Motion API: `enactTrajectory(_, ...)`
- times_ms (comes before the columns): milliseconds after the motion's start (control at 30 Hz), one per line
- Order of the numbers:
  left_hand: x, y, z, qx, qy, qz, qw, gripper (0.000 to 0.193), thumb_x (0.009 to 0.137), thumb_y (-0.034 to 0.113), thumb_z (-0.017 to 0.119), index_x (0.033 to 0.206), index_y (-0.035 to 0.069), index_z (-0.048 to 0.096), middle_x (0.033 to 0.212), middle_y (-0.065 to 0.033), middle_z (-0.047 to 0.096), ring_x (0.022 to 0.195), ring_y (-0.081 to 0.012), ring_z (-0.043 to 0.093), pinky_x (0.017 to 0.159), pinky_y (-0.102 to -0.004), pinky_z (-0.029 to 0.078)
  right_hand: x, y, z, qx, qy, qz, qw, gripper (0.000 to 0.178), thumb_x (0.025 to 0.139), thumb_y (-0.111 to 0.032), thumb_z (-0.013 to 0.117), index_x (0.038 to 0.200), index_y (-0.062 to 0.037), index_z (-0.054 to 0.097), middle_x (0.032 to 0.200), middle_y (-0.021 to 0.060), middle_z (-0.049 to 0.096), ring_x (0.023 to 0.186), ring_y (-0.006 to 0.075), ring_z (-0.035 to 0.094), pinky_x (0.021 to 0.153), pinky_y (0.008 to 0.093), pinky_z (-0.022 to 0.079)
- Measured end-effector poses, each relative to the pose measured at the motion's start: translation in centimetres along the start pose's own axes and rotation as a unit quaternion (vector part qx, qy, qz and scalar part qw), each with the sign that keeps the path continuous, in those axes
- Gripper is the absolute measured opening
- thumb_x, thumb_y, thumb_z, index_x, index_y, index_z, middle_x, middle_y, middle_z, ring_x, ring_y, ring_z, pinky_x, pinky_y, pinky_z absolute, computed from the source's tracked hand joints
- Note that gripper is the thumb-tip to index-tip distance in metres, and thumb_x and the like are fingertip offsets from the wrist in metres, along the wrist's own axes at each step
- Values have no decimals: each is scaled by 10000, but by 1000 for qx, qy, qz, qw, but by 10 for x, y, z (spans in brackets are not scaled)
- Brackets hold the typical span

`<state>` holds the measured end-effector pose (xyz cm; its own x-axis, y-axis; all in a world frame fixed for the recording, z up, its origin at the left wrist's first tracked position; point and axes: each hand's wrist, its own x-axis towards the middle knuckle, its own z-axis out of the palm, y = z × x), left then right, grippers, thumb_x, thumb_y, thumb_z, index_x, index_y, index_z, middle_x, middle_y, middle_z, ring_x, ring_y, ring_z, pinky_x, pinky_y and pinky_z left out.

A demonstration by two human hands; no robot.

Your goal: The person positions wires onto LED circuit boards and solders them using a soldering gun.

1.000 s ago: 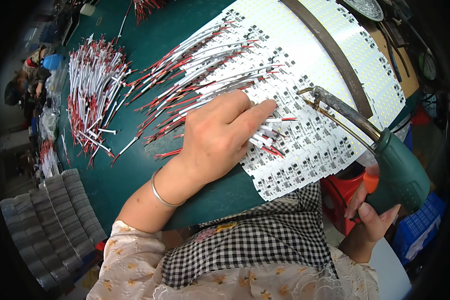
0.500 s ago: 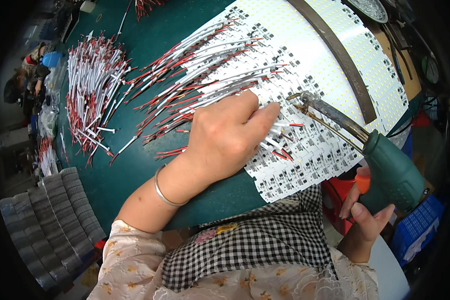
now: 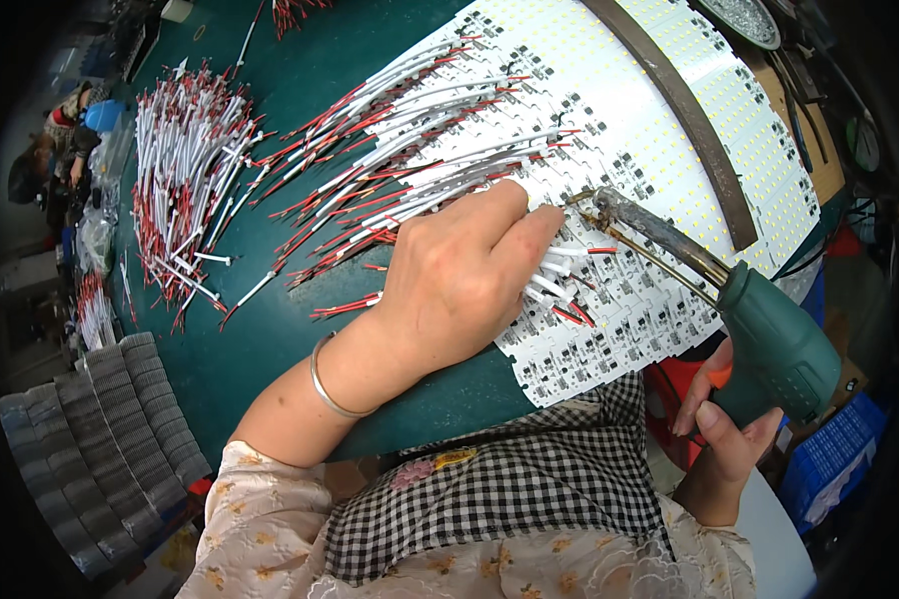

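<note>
My left hand (image 3: 464, 275) is closed over the white circuit board panel (image 3: 609, 344), its fingertips bent down and hidden, so what they pinch does not show. White wires (image 3: 566, 268) with red and black ends stick out beside and below it on the panel. In my right hand (image 3: 729, 434) is a green soldering gun (image 3: 784, 349), its handle gripped near an orange trigger. The dark metal tip points left, just right of my left fingertips. Rows of red and white wires (image 3: 370, 165) lie across the panel's left part and over the table.
A heap of wires (image 3: 190, 180) lies on the green table (image 3: 270, 389) at left. A dark curved metal bar (image 3: 684, 115) rests across the panel. Stacked grey ridged parts (image 3: 100, 449) stand at lower left, a blue crate (image 3: 834, 454) at lower right. People are in the far left background.
The soldering gun has moved slightly left, its tip closer to my left fingers. The left hand and the panel have shifted a little to the right.
</note>
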<state>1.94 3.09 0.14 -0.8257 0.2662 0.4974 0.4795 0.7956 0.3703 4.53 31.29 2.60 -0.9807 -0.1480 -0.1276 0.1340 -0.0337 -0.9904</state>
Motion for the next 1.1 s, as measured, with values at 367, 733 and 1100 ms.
enactTrajectory(367, 0, 0, -2, -9, -1, -5, 1000, 304, 660, -4, 620, 964, 5, 622, 745, -88, 514, 580, -233, 567, 466, -348, 471, -1, 2, 3, -24, -22, 3, 999, 514, 757, -100, 691, 1138, 117, 423, 865, 158, 512, 476, 170, 524, 396, 257, 474)
enactTrajectory(733, -1, 2, -3, 15, -15, -3, 1000, 269, 692, 22, 611, 959, 8, 636, 739, -75, 519, 582, -216, 573, 471, -334, 474, -2, 1, -18, 65, -21, -1, 998, 676, 748, -99, 715, 1245, 191, 361, 1118, 259, 531, 512, 161, 547, 395, 259, 476)
enactTrajectory(1100, -1, -10, 3, -50, -6, 43, 998, 295, 657, 21, 634, 952, 14, 645, 716, -70, 520, 606, -225, 564, 492, -339, 467, -17, -3, -5, -12, 43, -7, 999, 592, 756, -166, 721, 1161, 140, 416, 798, 151, 547, 445, 151, 511, 375, 255, 443)
